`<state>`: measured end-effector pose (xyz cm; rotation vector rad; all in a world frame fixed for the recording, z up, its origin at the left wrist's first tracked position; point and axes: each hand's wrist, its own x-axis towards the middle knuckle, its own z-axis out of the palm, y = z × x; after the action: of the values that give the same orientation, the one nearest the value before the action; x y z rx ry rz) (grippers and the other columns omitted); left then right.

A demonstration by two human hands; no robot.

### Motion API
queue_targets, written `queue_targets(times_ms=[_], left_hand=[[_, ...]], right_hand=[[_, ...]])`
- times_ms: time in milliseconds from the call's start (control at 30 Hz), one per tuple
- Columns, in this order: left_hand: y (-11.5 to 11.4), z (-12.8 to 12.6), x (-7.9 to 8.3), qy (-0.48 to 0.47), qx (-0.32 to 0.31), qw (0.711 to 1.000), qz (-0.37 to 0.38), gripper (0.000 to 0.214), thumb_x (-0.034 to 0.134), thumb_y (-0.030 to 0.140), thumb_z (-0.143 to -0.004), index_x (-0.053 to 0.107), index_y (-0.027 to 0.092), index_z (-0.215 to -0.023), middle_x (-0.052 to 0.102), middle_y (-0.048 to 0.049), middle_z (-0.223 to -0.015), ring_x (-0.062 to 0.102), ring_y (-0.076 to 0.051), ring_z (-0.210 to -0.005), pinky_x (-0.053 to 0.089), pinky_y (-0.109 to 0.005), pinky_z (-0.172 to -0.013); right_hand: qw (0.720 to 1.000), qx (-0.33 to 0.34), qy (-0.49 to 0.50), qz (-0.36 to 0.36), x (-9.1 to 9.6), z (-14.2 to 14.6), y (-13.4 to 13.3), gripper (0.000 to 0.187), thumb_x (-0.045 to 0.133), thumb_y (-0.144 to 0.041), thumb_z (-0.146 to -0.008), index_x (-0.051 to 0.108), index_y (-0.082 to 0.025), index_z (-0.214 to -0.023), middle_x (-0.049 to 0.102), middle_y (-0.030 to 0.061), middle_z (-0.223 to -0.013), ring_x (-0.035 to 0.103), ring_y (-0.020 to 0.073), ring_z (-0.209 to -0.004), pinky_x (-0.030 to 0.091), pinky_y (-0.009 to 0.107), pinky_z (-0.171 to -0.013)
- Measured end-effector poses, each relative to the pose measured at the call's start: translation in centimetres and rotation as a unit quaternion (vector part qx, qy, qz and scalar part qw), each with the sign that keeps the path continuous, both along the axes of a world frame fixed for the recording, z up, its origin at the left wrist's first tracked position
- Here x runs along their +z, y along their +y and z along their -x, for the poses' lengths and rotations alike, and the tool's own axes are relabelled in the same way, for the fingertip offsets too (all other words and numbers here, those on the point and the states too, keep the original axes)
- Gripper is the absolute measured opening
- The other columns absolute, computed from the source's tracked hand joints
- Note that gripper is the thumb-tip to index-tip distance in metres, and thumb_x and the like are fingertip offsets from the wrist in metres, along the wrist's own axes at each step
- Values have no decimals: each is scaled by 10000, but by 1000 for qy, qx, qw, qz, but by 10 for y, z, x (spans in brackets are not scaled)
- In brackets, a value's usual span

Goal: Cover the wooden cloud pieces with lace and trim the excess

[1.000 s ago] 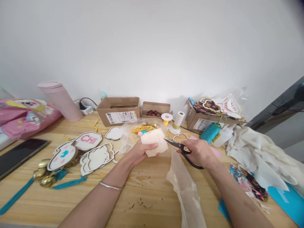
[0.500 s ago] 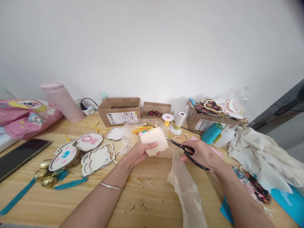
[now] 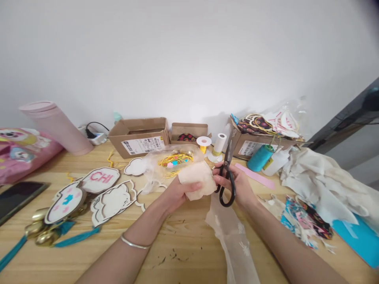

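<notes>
My left hand [image 3: 179, 193] pinches a small cream piece of fabric [image 3: 197, 179], thumb lying on top and the other fingers underneath. Black-handled scissors [image 3: 227, 173] are gripped in my right hand [image 3: 237, 183], blades pointing up and away from me. The fingertips of that hand come close to the fabric's right edge; whether they touch it I cannot tell. Below the hands, a long sheer strip of fabric [image 3: 229, 236] with pale embroidered flowers runs toward the near table edge. Behind the cream piece lies a clear plastic bag [image 3: 154, 169] with yellow cords [image 3: 174, 159].
On the left are wooden-edged plaques [image 3: 100, 179], gold bells [image 3: 44, 236] with teal tassels and a phone [image 3: 20, 199]. Cardboard boxes [image 3: 139, 138] line the wall. Thread spools [image 3: 260, 157], crumpled white cloth [image 3: 319, 181] and patterned scraps [image 3: 304, 221] lie right.
The scissors have swung from pointing left at the fabric to pointing upward in my right hand. That hand has moved nearer the cream fabric. The view has shifted slightly right.
</notes>
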<state>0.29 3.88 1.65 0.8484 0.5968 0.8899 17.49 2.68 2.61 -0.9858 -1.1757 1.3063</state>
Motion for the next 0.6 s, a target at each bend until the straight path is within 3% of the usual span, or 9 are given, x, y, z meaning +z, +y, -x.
queue_targets(times_ms=[200,367,467,600], left_hand=[[-2,-8,-3,-26,-23,999,13,386,679,223,-669,605,160,-1043,648,-103,-1023,607,-240,-894,492,-315,-741],[-3,-7,-4,-51,-21,998,36,345,670,195,-677,611,153,-1015,668,-88,-973,631,-207,-827,504,-292,-723],[0,-5,-5,-55,-2,998,39,374,677,171,-663,601,155,-1029,679,-72,-937,631,-204,-834,503,-290,-737],[6,1,-6,-40,54,996,59,435,693,144,-628,581,162,-1048,677,-70,-952,633,-214,-835,504,-303,-741]], right_hand=[[996,49,70,27,-9,-3,1,327,699,-293,-616,555,-186,-890,541,-42,-621,478,77,-476,397,210,-440],[998,25,58,27,-12,-5,3,359,693,-311,-634,546,-197,-941,539,-39,-642,506,90,-524,418,219,-478],[998,18,58,9,-11,-9,4,356,665,-351,-670,543,-205,-971,596,-3,-731,571,125,-644,467,269,-616],[996,47,78,-25,-8,-13,3,397,622,-439,-696,522,-221,-1013,630,37,-830,593,178,-831,441,347,-810]])
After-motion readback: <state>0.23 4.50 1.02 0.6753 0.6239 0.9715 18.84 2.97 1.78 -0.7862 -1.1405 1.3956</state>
